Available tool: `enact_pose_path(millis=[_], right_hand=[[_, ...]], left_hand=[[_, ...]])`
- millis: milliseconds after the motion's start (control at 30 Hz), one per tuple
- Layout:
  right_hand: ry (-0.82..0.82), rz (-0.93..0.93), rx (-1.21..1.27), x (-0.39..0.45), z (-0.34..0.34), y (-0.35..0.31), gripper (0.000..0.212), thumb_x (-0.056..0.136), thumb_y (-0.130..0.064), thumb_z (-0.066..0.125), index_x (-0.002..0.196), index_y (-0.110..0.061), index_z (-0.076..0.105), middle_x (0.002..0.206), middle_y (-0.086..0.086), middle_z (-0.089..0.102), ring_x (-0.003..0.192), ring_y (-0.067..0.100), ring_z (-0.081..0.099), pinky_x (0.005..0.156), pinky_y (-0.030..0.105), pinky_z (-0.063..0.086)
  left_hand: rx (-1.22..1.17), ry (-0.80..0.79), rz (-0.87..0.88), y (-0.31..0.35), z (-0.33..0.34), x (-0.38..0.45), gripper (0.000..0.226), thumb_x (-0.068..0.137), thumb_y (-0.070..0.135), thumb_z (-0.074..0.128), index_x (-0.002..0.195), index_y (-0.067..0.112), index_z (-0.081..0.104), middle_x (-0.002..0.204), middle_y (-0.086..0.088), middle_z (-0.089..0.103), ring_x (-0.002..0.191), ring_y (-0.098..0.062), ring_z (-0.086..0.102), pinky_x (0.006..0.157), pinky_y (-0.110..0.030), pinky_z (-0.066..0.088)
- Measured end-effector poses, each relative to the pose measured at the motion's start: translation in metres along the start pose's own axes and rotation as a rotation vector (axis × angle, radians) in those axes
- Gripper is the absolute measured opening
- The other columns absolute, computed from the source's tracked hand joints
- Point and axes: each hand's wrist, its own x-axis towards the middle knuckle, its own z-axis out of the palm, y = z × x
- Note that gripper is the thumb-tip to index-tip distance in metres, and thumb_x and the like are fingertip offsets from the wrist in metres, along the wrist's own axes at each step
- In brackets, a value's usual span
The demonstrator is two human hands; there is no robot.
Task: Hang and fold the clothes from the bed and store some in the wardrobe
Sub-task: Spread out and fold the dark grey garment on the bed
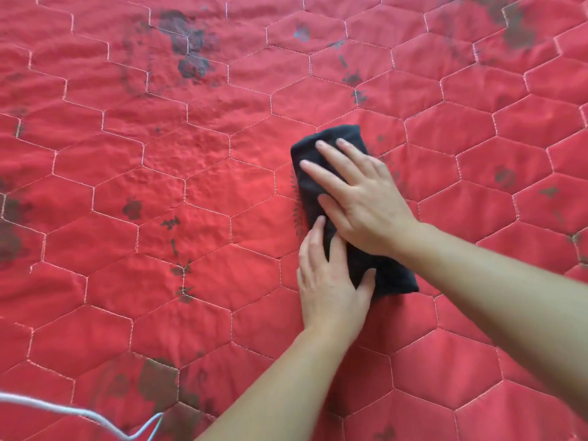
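The quilt (159,192) that filled the frame was bright red, stitched in pale thread into a honeycomb of hexagons. Faded dark grey floral and leaf prints blotched it at the upper left, upper right, left edge and bottom centre. Right of centre lay a folded cloth (391,275) of plain charcoal black. A pale bluish-white cord (63,410) curved across the lower left corner.

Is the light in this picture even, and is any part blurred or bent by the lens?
Head view: soft, even light, no glare; only faint shadows under the hands and the black cloth. Centre sharp; the quilt seams curve toward the edges from the wide lens; the white cable is slightly blurred.
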Motion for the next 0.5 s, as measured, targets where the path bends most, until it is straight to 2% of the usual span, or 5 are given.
enact_pose_path(millis=[100, 200, 267, 367, 500], right_hand=[[-0.302, -0.032, -0.165, 0.027, 0.013, 0.017, 0.053, 0.100, -0.049, 0.027, 0.152, -0.038, 0.023, 0.163, -0.001, 0.013, 0.149, 0.027, 0.011, 0.116, 0.048, 0.012], [-0.437, 0.111, -0.105, 0.038, 0.025, 0.036, 0.058, 0.096, -0.060, 0.019, 0.151, -0.045, 0.009, 0.164, -0.003, 0.003, 0.150, 0.023, 0.004, 0.118, 0.052, 0.009], [-0.446, 0.174, -0.035, 0.044, 0.027, 0.037, 0.060, 0.094, -0.063, 0.019, 0.151, -0.045, 0.010, 0.162, -0.001, 0.011, 0.148, 0.024, 0.011, 0.115, 0.053, 0.016], [-0.420, 0.200, -0.101, 0.059, 0.020, 0.037, 0.072, 0.086, -0.073, 0.026, 0.147, -0.035, 0.024, 0.145, 0.005, 0.039, 0.133, 0.030, 0.034, 0.100, 0.051, 0.032], [-0.466, 0.402, 0.031, 0.063, 0.006, 0.050, 0.069, 0.073, -0.081, 0.045, 0.115, -0.025, 0.049, 0.107, 0.001, 0.059, 0.102, 0.029, 0.055, 0.083, 0.042, 0.039]], left_hand=[[-0.303, 0.046, -0.233, 0.007, 0.005, -0.008, 0.092, 0.077, 0.033, 0.077, 0.150, 0.033, 0.022, 0.148, 0.008, 0.026, 0.135, -0.009, 0.027, 0.110, -0.022, 0.025], [-0.514, 0.052, -0.492, 0.016, 0.012, -0.008, 0.087, 0.073, 0.029, 0.080, 0.145, 0.029, 0.032, 0.137, 0.008, 0.047, 0.127, -0.009, 0.043, 0.108, -0.023, 0.033], [-0.565, 0.020, -0.625, 0.019, 0.015, -0.005, 0.069, 0.070, 0.028, 0.081, 0.131, 0.026, 0.047, 0.119, 0.008, 0.061, 0.109, -0.009, 0.057, 0.093, -0.022, 0.045], [-0.681, -0.086, -0.676, 0.011, 0.007, -0.001, 0.033, 0.066, 0.019, 0.079, 0.095, 0.020, 0.063, 0.083, 0.010, 0.070, 0.069, -0.005, 0.062, 0.058, -0.012, 0.045], [-0.812, -0.299, -0.590, -0.032, -0.044, 0.009, 0.036, 0.056, 0.010, 0.081, 0.091, 0.011, 0.071, 0.085, -0.001, 0.076, 0.071, -0.012, 0.067, 0.062, -0.022, 0.052]])
